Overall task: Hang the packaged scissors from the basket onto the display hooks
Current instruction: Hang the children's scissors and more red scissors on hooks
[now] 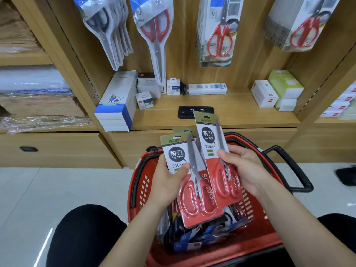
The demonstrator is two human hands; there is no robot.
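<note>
**Item inspected.** Two carded packs of red-handled scissors are held above the basket, and neither is on a hook. The raised pack (pixel 208 135) stands near upright with its hang slot uppermost. Its top overlaps the front edge of the shelf (pixel 240 112) in view. The lower pack (pixel 174 152) tilts left. A further card edge shows behind it, so it is probably the front of a small stack.

**Grip state.** The right grip (pixel 244 170) is clamped on the raised pack at mid-height, with the thumb on the card face and the fingers behind. The left grip (pixel 169 182) is clamped on the lower pack, with the thumb pressed on the face beside the blades.

**Surroundings.** The red basket (pixel 138 182) sits directly beneath, between the person's knees. More loose packs (pixel 192 241) lie inside it, and its black handle (pixel 289 166) is swung out to the right. Above the shelf hang rows of scissors, including a red-handled row (pixel 156 29) and a boxed row (pixel 220 39). The hooks are cut off by the top of the frame. No row matching the held packs can be seen.

**Assessment.** The step in hand appears to be separating one pack for hanging.

- Lift the raised pack alone and leave the stack parked in the left grip.
- Move the hold lower on the card so the slot stays unobstructed.
- Keep the card square to the hook and slide it fully back.
- Confirm the correct hook before reaching, as it cannot be identified from here.
- Avoid brushing the hanging rows on the way up.
</note>
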